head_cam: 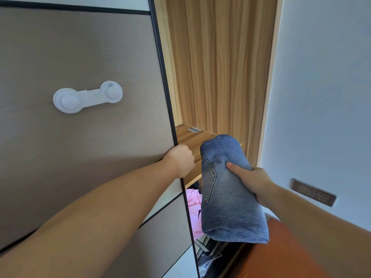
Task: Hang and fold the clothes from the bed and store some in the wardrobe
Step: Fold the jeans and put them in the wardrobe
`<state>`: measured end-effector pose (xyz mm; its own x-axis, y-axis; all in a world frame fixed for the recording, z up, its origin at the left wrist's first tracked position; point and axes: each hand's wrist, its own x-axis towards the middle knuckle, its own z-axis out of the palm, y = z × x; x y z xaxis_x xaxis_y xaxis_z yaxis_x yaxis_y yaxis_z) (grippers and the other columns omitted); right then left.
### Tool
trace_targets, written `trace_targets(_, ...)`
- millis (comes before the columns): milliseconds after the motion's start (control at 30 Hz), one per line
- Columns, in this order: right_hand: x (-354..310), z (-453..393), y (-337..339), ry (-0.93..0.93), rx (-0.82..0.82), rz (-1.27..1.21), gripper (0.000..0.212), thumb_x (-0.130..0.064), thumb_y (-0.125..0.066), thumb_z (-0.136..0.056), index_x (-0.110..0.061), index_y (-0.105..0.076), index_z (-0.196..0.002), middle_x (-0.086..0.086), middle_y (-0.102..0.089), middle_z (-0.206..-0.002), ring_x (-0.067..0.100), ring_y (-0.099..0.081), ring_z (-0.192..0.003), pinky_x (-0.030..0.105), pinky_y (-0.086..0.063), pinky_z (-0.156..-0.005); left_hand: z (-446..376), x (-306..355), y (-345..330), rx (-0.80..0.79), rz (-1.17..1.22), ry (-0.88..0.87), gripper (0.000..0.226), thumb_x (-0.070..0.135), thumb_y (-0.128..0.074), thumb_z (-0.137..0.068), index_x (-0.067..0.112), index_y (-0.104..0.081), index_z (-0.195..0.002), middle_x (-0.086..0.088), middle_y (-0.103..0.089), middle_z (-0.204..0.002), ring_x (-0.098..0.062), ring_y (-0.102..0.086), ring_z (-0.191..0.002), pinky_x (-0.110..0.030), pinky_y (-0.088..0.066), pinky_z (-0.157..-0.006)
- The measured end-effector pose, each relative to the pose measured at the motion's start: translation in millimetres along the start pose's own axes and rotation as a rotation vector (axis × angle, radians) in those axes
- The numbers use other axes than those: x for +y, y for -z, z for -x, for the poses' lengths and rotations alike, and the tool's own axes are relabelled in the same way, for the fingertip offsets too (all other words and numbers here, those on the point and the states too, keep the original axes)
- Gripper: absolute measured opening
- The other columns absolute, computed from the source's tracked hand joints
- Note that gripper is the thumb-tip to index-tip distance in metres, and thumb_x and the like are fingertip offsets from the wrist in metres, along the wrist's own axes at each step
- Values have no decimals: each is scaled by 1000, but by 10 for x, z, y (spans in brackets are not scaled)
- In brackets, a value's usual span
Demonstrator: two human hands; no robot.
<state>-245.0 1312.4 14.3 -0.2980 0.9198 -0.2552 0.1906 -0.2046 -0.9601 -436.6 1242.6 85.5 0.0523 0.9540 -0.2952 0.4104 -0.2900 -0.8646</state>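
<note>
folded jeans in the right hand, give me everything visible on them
The folded jeans are mid-blue, faded denim, folded into a thick, compact bundle with a rounded top and a flatter open edge at the bottom. A stitched back pocket shows on the left face. The right hand grips them from the right side, thumb pressed across the front. They are held in the air, tilted, in front of the open wardrobe, their top over the wooden shelf; contact with it cannot be told. Nothing else visibly touches them.
</note>
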Motion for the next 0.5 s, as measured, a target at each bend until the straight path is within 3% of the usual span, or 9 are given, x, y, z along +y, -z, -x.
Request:
trace_targets(267,86,378,-138,1,13,8,66,-59,-84,-57,-13,-59,-98,3,-67,-95,21,-67,-84,29,-53,-66,461,103,-137,-56,-19,-5,30,16,-36,-100,17,-65,-109,0,-66,-113,-23,-61,-101,-32,-33,-68)
trace_targets(400,75,512,-289,6,10,-4,63,-57,-85,-57,-12,-64,-95,2,-69,-92,20,-67,-81,29,-52,-62,825,165,-295,-81,-8,-24,28,14,-41,-98,13,-52,-72,-1,-65,-96,-21,-47,-68,-33,-27,-57)
trace_targets(500,74,620,-472,11,5,-1,68,-58,-85,-56,-11,-64,-101,1,-68,-92,19,-66,-80,28,-51,-63,1107,215,-432,-76,23,-28,29,13,-42,-97,14,-51,-70,1,-64,-89,-21,-51,-69,-32,-28,-56)
